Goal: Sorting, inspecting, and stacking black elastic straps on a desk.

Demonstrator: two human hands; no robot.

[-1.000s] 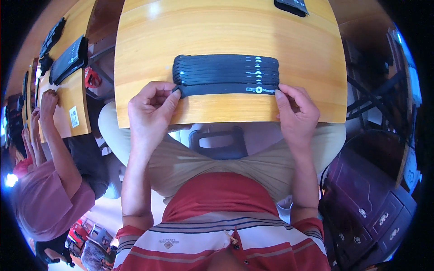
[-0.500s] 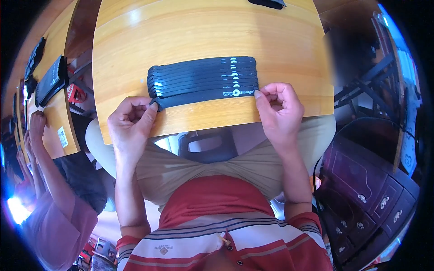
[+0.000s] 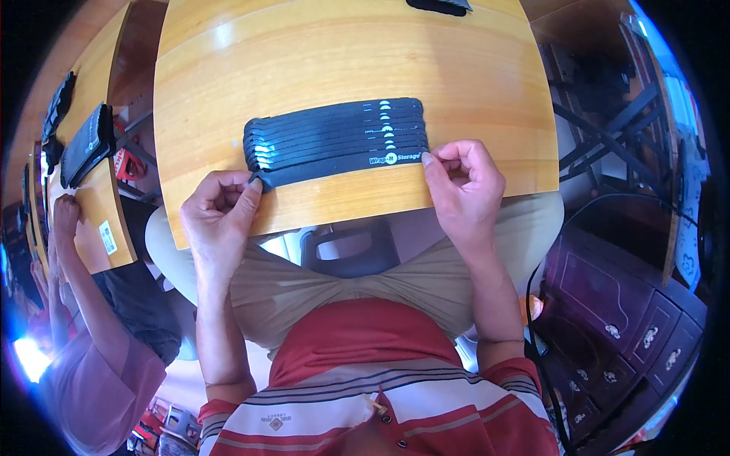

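Note:
A row of black straps (image 3: 327,131) lies overlapped on the wooden table (image 3: 319,61) in front of me, their long sides running left to right. White print shows near their right ends. My left hand (image 3: 217,213) pinches the left end of the nearest black strap (image 3: 327,169) between thumb and fingers. At that strap's right end, beside its white lettering, my right hand (image 3: 465,186) holds the tip in a pinch. The strap lies along the front of the row, near the table's front edge.
More black straps (image 3: 439,6) sit at the table's far edge. On the left, a second table (image 3: 103,209) carries piles of black straps (image 3: 87,144), with another person's hand (image 3: 66,216) beside it. A dark red drawer cabinet (image 3: 601,304) stands low on my right.
The view has shifted slightly, so the straps and table appear a little further left. Both hands keep their pinch at the nearest strap's ends.

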